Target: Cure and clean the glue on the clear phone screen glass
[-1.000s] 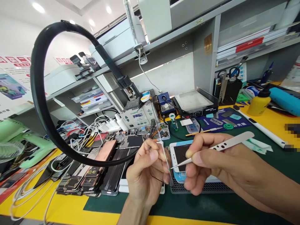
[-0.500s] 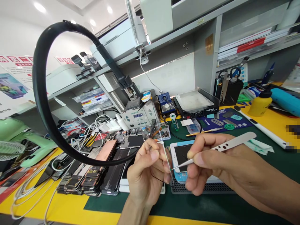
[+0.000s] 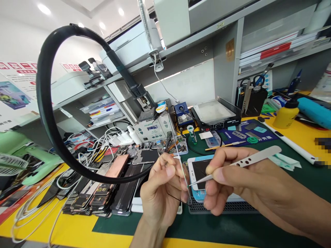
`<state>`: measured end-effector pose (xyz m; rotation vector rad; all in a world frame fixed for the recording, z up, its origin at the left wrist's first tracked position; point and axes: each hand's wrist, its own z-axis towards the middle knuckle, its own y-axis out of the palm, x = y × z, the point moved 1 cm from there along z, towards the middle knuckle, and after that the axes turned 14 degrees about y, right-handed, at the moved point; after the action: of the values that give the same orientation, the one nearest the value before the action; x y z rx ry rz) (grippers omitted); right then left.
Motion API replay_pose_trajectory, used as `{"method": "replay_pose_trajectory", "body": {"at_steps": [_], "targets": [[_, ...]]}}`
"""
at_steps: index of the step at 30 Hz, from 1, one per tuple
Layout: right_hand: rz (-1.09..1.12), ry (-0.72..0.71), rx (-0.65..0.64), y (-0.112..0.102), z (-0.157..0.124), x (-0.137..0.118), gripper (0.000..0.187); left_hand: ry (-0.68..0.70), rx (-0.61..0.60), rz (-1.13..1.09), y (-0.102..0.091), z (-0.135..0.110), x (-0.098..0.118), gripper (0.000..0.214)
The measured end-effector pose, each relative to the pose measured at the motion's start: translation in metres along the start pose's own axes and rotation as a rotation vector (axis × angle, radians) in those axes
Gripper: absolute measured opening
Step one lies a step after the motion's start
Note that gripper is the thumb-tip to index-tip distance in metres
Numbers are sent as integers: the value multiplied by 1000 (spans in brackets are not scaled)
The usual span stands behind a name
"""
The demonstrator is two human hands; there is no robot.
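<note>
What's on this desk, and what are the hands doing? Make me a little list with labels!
Left hand: pinches a thin wire in its fingers
Right hand: grips metal tweezers, tip at the wire's lower end
Under the hands: white phone in a blue holder, on a green mat
Left side: pile of phones
Far right: yellow bottle

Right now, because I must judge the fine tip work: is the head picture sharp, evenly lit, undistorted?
Head view: bright, even light, soft shadows; left hand pinching the thin wire and right hand holding the tweezers are sharp; wide lens bows the shelf; pixelated patch at right edge.
</note>
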<state>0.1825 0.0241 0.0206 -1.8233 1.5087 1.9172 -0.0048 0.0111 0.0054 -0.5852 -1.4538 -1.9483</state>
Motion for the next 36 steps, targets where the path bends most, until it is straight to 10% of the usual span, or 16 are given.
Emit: {"method": "replay_pose_trajectory", "body": {"at_steps": [36], "targets": [[37, 91, -82, -3, 1, -10, 12, -12, 53, -38, -3, 3, 0, 4]]}}
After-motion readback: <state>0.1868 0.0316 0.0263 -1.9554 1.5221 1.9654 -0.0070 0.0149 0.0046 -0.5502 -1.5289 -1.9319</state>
